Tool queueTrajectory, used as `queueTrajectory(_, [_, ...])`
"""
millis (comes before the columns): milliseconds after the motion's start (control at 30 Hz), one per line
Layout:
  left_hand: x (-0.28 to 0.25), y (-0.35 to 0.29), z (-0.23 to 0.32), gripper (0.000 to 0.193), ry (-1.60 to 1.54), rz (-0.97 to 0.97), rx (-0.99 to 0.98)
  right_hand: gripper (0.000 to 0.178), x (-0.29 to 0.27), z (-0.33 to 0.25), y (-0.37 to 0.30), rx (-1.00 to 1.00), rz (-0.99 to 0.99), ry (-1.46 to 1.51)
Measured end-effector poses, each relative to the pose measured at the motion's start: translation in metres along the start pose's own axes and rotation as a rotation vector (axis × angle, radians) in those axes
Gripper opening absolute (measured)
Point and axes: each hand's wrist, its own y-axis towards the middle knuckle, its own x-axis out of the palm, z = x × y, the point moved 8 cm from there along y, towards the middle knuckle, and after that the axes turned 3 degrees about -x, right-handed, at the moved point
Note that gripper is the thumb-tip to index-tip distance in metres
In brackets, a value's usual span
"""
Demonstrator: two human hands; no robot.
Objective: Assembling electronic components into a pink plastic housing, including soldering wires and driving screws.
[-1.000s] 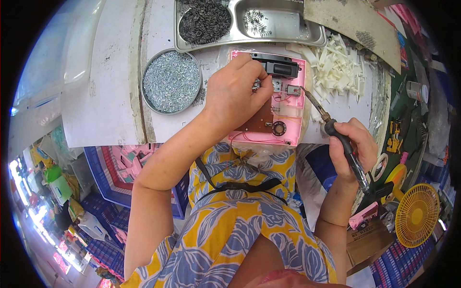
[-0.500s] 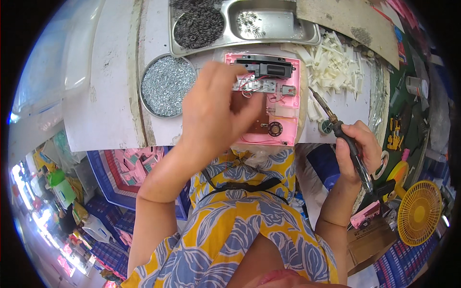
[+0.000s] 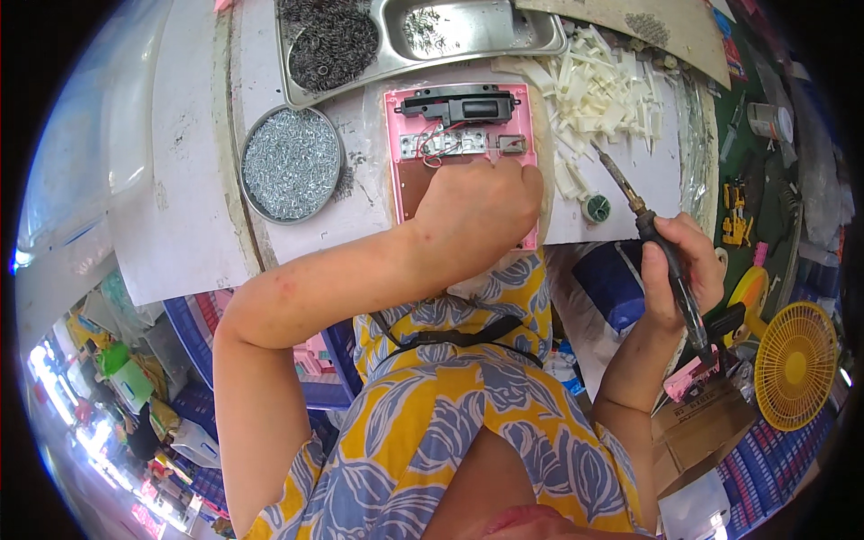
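My left hand (image 3: 481, 202) lies over the right half of an open pink plastic case (image 3: 530, 112). Its fingers are curled close to a small metal motor (image 3: 511, 144); whatever they pinch is hidden behind the hand. Inside the case sit a black plastic mechanism (image 3: 459, 106), a metal strip with thin red wires (image 3: 435, 159) and a brown board (image 3: 413, 185), partly covered by the hand. To the right, my right hand (image 3: 688, 265) is wrapped around the handle of a soldering iron (image 3: 641, 209), its tip pointing up and left, apart from the case.
Left of the case stands a round tray (image 3: 292, 166) of small metal parts. Beyond is a steel tray (image 3: 531, 40) with springs. White plastic pieces (image 3: 612, 90) are heaped at the right, near a small green spool (image 3: 596, 209). A yellow fan (image 3: 796, 364) stands lower right.
My left hand has moved right across the case, from the wires at its left to the motor side, uncovering the brown board's left part. My right hand still holds the soldering iron.
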Motion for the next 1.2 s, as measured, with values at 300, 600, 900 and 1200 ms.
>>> queueTrajectory(300, [-0.003,-0.007,-0.016,0.015,-0.239,0.13,0.039,0.027,0.003,-0.006,0.003,-0.013,0.017,0.009])
queueTrajectory(600, [0.0,-0.012,-0.044,0.006,-0.92,-0.216,-0.188,0.027,0.017,0.001,0.005,0.02,-0.065,0.045])
queueTrajectory(900, [-0.01,-0.013,-0.026,0.013,-0.442,-0.038,-0.038,0.027,0.015,-0.004,0.001,0.046,-0.153,0.051])
queueTrajectory(1200, [-0.001,-0.006,-0.028,0.016,-0.331,-0.105,-0.009,0.027,0.04,-0.011,-0.007,0.027,-0.367,0.096])
